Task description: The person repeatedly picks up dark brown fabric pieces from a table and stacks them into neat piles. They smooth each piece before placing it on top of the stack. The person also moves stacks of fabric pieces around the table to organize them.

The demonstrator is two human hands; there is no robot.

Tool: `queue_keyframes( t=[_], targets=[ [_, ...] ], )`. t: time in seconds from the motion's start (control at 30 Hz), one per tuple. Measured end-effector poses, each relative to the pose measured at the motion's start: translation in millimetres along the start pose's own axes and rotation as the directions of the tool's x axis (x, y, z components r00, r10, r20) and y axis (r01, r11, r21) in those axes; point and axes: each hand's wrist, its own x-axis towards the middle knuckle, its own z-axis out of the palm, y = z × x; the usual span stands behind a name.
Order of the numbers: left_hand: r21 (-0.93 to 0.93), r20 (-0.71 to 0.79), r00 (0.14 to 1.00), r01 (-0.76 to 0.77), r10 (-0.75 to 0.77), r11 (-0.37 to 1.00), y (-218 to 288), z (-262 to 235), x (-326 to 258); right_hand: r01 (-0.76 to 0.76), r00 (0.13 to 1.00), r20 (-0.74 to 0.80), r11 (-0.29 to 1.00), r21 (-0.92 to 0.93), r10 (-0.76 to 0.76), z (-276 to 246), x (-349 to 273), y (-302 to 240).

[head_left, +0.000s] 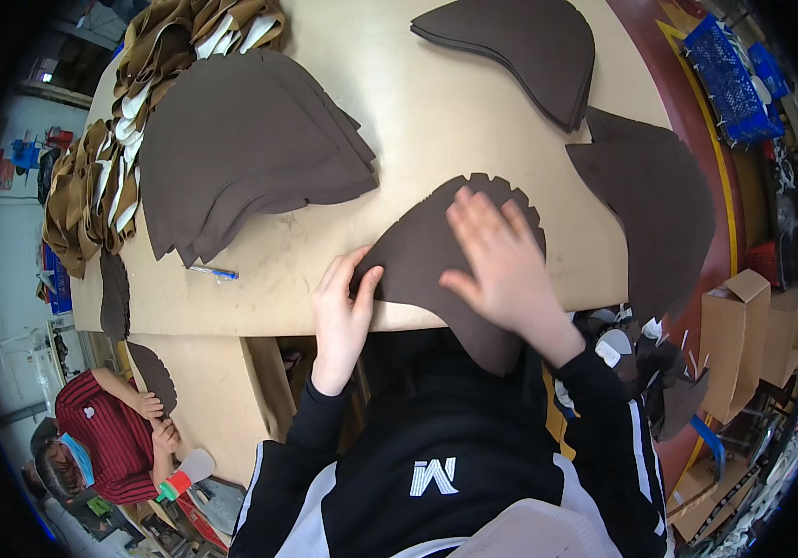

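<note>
A dark brown cut piece (418,251) of leather-like sheet lies at the table's front edge, its far rim notched and its near tip hanging over the edge. My left hand (341,302) grips its left corner between thumb and fingers. Flat on top rests my right hand (501,265), fingers stretched out and slightly blurred, thumb apart. Left of these, a fanned stack of similar brown pieces (250,139) covers much of the table (362,74). Another stack of brown pieces (520,51) sits at the far right, and more brown pieces (664,205) overhang the right edge.
A blue pen (215,272) lies below the left stack. Folded tan pieces with white parts (120,158) are heaped at the far left. At lower left a co-worker (111,428) handles a brown piece (152,372). Cardboard boxes (736,339) and a blue crate (729,79) stand on the right.
</note>
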Motion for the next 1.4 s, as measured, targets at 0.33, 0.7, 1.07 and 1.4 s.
queue_keyframes(
  t=[0.33,0.7,1.07,1.4],
  targets=[
    [-0.254,-0.609,0.787,-0.075,-0.1,0.964,3.3,-61.3,36.6,0.307,0.869,0.185,0.794,0.525,-0.458,-39.0,-30.5,-34.7],
    [0.6,0.29,0.949,-0.281,0.124,0.749,-17.2,-5.5,4.8,0.123,0.979,0.148,0.983,0.133,-0.143,24.7,-2.5,-40.8],
    [0.343,0.139,0.978,-0.195,0.155,0.919,-4.1,-7.5,5.4,-0.041,0.993,-0.102,0.987,0.153,0.057,-18.5,13.1,-11.2],
    [0.009,0.217,0.975,-0.062,0.058,0.998,-5.3,-40.6,40.1,0.162,0.649,0.368,0.594,0.788,-0.665,-5.9,-32.3,-43.1]
  ],
)
